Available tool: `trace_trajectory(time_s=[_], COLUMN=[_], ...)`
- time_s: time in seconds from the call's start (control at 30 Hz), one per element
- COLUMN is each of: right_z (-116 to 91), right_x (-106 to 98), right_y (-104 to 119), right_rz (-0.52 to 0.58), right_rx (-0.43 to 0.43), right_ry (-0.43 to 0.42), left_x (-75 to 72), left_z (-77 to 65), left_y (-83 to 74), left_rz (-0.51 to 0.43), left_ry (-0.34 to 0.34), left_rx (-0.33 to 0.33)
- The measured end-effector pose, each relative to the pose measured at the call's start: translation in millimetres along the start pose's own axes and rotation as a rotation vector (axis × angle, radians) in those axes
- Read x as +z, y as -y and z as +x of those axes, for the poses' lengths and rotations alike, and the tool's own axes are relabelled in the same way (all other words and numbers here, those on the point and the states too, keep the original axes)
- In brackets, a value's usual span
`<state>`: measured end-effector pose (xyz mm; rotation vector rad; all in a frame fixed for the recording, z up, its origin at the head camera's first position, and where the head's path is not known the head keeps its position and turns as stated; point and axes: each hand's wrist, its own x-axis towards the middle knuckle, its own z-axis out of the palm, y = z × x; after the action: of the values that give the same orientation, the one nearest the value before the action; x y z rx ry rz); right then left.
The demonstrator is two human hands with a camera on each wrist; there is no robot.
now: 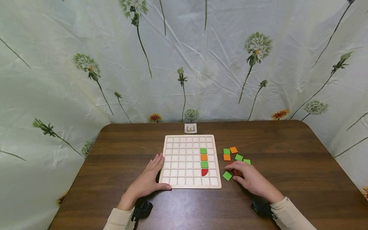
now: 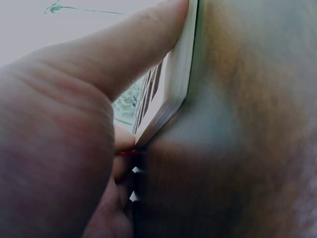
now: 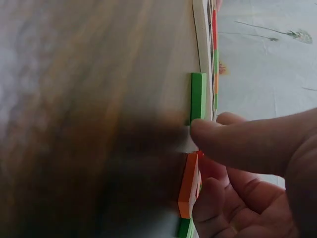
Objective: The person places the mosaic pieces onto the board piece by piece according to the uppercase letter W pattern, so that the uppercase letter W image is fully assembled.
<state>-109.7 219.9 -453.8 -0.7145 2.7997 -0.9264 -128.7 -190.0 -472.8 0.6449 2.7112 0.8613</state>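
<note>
Green tile [image 1: 227, 176] between gridded board [image 1: 182, 158] and right grip [image 1: 250, 179]

Pale gridded board [image 1: 182, 158], flat — four pieces [image 1: 204, 164] in one column, loose tiles [image 1: 238, 157] alongside

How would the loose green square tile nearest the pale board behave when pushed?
The green square tile would probably slide, not roll: it lies flat. It looks stiff, sides unbent, and likely light, being smaller than the right hand.
</note>
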Motion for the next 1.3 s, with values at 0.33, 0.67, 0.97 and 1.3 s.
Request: trace_trajectory(time_s=[0.33, 0.67, 0.97, 1.3], right_z=[2.2, 4.3, 5.5, 8.1], right_x=[-1.1, 0.9, 0.2, 0.8], right_y=[4.6, 3.5, 7.2, 15.8], right_rz=[-0.081, -0.102, -0.097, -0.032], right_rx=[-0.048, -0.070, -0.016, 0.042], right_ry=[0.032, 0.015, 0.028, -0.013], left_x=[-0.4, -1.1, -0.8, 0.3], left_z=[1.1, 0.9, 0.6, -0.9], left_y=[-0.2, -0.4, -1.0, -0.6], left_rz=[-0.001, -0.004, 0.001, -0.010], left_ry=[0.000, -0.003, -0.001, -0.006], left_rx=[0.002, -0.005, -0.008, -0.010])
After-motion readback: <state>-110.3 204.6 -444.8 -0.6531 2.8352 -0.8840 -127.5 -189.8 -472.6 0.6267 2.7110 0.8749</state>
